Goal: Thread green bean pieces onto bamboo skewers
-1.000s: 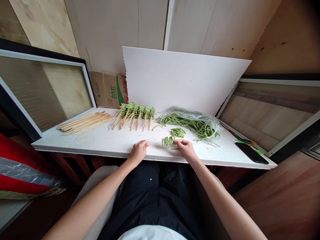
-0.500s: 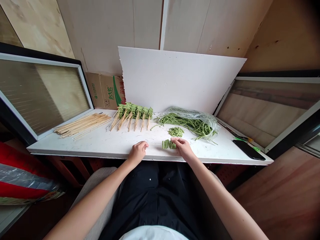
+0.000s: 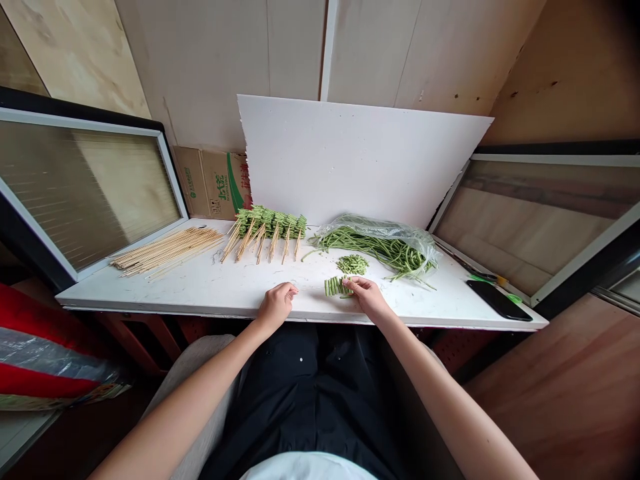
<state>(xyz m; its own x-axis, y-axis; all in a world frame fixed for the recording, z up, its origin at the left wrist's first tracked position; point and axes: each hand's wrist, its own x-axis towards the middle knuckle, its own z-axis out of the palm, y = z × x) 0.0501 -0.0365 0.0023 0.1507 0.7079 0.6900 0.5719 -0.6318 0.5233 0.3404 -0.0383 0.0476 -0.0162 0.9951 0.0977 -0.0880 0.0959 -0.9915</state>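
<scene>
The hands have barely moved, so the row of cut green beans point(image 3: 333, 287) is held between them, near the bench's point(image 3: 200, 293) front edge, right of its middle. The right hand point(image 3: 369, 297) reaches in with its fingers pinching the row's right end. The left hand point(image 3: 276, 307) is curled, fingers pressed together; whether they grip anything is unclear.

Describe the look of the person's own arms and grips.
The left grip and right grip wear no gloves and no visible rings. The left forearm and right forearm are bare, with no sleeve, watch or bracelet visible.
</scene>
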